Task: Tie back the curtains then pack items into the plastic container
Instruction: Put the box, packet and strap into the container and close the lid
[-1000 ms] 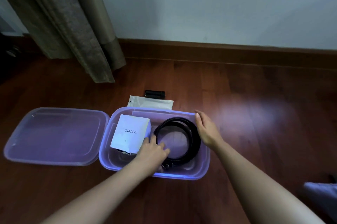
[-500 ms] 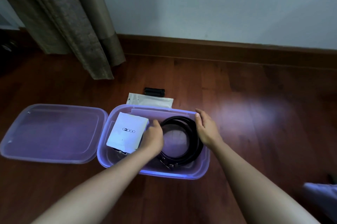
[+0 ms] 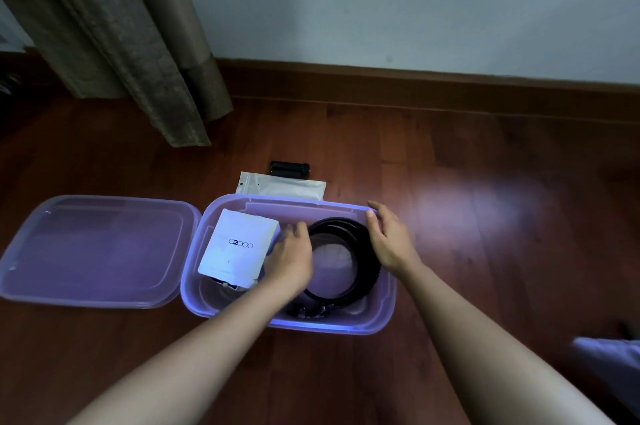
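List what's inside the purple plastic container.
A white box sits tilted at the left, and a coiled black belt lies at the right. The left hand reaches between them, covering part of the belt. Something dark pokes out beneath the box, mostly hidden.

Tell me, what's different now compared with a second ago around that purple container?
The left hand moved farther from the person, from the near side of the coiled belt up between belt and white box; its fingers are blurred. The right hand stayed on the container's rim; belt, box and open lid kept their places.
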`<action>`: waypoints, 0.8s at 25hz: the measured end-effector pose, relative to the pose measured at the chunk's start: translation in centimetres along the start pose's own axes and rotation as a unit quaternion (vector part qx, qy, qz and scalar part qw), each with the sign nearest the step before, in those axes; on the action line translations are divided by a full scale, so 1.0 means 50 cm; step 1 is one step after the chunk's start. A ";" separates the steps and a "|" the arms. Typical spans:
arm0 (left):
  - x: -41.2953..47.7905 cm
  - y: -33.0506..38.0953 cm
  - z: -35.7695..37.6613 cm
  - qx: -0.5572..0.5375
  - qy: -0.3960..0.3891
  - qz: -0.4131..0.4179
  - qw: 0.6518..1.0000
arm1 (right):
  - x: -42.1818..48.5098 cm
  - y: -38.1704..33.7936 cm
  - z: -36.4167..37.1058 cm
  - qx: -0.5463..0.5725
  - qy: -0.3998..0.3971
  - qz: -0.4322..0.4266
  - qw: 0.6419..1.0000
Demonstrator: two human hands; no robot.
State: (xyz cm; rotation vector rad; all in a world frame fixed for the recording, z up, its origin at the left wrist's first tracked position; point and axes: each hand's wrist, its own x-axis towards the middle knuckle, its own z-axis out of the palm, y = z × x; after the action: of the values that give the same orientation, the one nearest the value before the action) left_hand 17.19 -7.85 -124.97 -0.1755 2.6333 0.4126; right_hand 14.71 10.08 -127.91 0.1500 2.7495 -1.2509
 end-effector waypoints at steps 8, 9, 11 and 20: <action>0.027 -0.019 0.008 -0.095 -0.022 -0.011 0.995 | -0.002 -0.003 -0.002 -0.006 -0.002 0.002 1.000; 0.025 -0.020 0.008 -0.092 -0.015 -0.017 0.996 | -0.002 -0.003 -0.002 -0.006 -0.003 0.002 1.000; 0.021 -0.016 0.011 -0.091 -0.004 -0.017 0.996 | -0.002 -0.004 -0.003 -0.007 -0.006 0.001 1.000; 0.025 -0.025 0.018 -0.197 0.019 0.010 0.980 | -0.005 -0.005 -0.004 -0.016 -0.011 0.005 1.000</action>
State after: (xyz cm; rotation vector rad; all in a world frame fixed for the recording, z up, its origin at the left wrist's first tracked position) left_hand 16.71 -8.79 -126.63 -0.2855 2.5640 0.9450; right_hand 14.91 10.05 -127.57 0.1479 2.7448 -1.1991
